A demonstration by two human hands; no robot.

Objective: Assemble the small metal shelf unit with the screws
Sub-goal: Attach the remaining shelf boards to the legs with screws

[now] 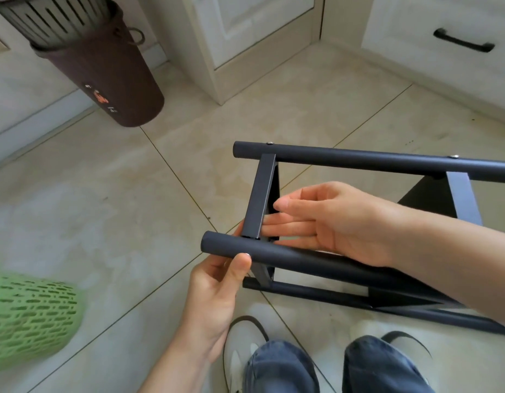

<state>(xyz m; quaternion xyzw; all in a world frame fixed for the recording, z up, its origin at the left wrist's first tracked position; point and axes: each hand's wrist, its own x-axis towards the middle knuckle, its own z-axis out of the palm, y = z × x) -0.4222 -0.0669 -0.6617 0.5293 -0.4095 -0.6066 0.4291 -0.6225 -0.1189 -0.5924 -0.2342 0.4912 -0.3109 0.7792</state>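
Shelf unit (359,160) sideways, L hand (217,279) on tube, R hand (339,222) inside.

The shelf unit (359,163) is dark grey metal, lying on its side on the floor. Round posts run left to right, joined by flat shelf panels standing on edge. Two small silver screws (270,142) show along the top of the far post.

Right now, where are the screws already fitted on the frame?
Head view: two screw heads sit on the far top tube, one above the left crossbar, one above the right crossbar.
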